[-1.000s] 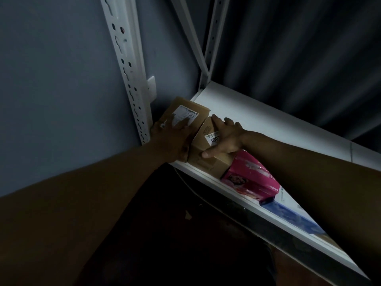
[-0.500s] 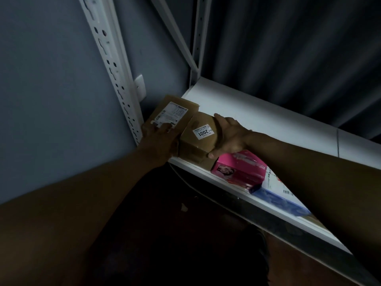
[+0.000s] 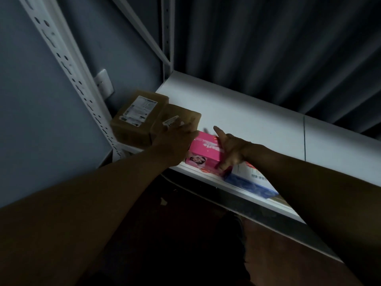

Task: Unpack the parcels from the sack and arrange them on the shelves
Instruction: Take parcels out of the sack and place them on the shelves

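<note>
Two brown cardboard parcels stand side by side at the left end of the white shelf [image 3: 237, 112]: a larger parcel [image 3: 138, 112] with a shipping label by the upright, and a smaller parcel [image 3: 181, 118] to its right. A pink box [image 3: 206, 150] lies right of them at the shelf's front edge. My left hand [image 3: 175, 139] lies with straight fingers over the near right corner of the smaller parcel and against the pink box's left side. At the pink box's right side is my right hand [image 3: 231, 149], fingers spread; its thumb is near the front corner. A blue and white packet [image 3: 251, 180] lies further right.
A white perforated upright [image 3: 68, 65] and a diagonal brace [image 3: 142, 29] frame the shelf's left end. A grey wall with a white socket plate [image 3: 104, 82] stands at the left, dark corrugated sheeting behind. The back of the shelf is bare white. Below the shelf it is dark.
Both hands have left the brown parcels' tops and moved right. My right hand went from the smaller parcel to the pink box; my left hand slid from the larger parcel towards the pink box.
</note>
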